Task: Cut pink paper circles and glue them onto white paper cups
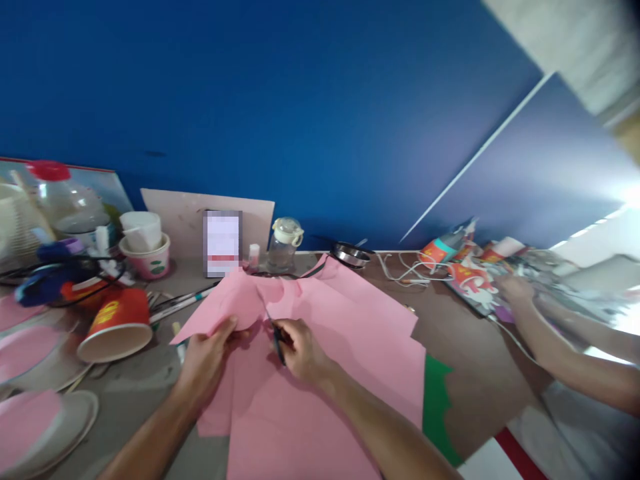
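My left hand pinches a piece of pink paper by its near edge, thumb on top. In my right hand is a pair of scissors, its dark handles in my fingers and its blades reaching up to the paper beside a cut edge. How far apart the blades are, I cannot tell. Beneath both hands lie larger pink sheets, overlapping on the table. A green paper piece with a jagged edge sticks out from under them on the right.
A phone leans on a pale board at the back, near a glass jar and a black tape roll. Left stand a red paper cup, bowls with pink paper and a bottle. At right, another person's arms reach among cups and cables.
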A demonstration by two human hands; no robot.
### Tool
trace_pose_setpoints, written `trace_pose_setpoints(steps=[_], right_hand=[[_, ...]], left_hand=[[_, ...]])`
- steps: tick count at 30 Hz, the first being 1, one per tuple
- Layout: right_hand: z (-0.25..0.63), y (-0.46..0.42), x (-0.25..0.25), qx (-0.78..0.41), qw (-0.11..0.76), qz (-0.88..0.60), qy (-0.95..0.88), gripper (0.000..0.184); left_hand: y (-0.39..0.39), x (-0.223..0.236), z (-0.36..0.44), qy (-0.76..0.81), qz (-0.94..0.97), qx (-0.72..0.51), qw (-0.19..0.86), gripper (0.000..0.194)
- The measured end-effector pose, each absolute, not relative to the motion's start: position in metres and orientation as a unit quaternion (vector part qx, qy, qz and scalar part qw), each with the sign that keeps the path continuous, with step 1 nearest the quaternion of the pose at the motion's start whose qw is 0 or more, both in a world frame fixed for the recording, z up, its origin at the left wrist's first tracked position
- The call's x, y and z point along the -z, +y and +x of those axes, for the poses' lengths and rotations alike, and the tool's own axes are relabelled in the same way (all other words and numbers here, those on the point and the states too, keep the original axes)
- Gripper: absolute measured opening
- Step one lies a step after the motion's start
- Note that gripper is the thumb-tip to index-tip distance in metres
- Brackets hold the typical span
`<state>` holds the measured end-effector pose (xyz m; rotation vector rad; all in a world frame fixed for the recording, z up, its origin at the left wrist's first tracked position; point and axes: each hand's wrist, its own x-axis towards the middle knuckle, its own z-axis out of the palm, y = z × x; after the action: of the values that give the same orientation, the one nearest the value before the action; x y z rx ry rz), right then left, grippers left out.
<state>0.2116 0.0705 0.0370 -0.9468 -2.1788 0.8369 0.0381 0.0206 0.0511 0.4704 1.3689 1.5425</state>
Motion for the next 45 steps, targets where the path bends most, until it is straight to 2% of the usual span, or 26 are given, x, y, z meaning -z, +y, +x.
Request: trace_pose_setpoints(steps=[5,11,15,32,39,45], right_hand=[[0.211,0.072,-0.04,-0.33,0.294,-0.346,-0.828,0.019],[0.212,0.069,-0.039,-0.318,0.309,-0.358,-0.822,0.023],[0.211,0.069,-0.038,-0.34,0.295,-0.362,-0.817,0.019],[0.212,0.068,-0.035,-0.382,0.294,-0.362,-0.798,0.021],[0.212,0.066,-0.034,-0.415,0.289,-0.369,-0.78,0.026],[0.211,0.064,-0.036,-0.447,0.294,-0.374,-0.758,0.024]], left_hand=[[0.023,-0.048,0.038,0.556,0.18,-0.634,0.506,0.027],[0.023,-0.047,0.04,0.548,0.17,-0.65,0.499,0.023],[0.023,-0.048,0.04,0.538,0.169,-0.652,0.506,0.021],[0.026,-0.044,0.04,0.476,0.124,-0.697,0.521,0.023],[0.026,-0.051,0.042,0.415,0.109,-0.702,0.569,0.024],[0.025,-0.051,0.04,0.357,0.06,-0.716,0.597,0.017]])
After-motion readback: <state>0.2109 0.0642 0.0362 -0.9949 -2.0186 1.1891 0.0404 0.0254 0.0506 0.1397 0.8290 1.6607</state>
